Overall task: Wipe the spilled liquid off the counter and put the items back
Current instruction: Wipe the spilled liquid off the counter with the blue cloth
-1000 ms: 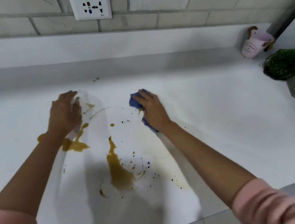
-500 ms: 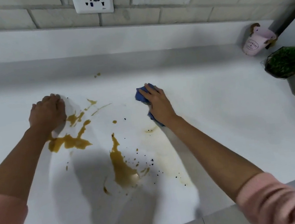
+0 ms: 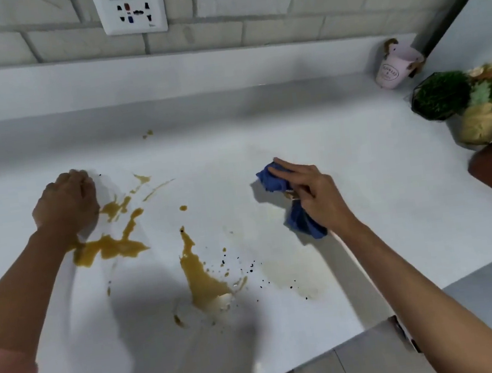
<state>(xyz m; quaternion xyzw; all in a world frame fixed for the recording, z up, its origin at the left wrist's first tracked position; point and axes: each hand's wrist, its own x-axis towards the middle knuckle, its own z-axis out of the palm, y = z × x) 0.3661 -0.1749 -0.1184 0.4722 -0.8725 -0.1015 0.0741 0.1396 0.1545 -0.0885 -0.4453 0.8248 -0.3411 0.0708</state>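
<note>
- Head view shows us the white surface filling most of the frame, with a wall socket above it.
- Spilled liquid, yellow-brown, lies in two main pools: one near the middle front, another just beside the left wrist. A faint pale smear to the right looks half wiped.
- Our left hand rests on the surface with its fingers curled under. A pale blur sits at the knuckles, and we cannot tell whether that grip holds anything.
- Our right hand has its grip on the blue cloth, fingers long over the top and the thumb tucked into the folds. It sits well apart from both pools, to their right.
- A green plant and a pink pot stand in the far right corner, away from the mess.
- Dark specks scatter between the middle pool and the smear, and a stray drop lies near the back.
- To wipe well, we judge the cloth should come in from outside each pool and draw inward with flat pressure, turning to a dry face so nothing spreads. The specks and the back drop come last.
</note>
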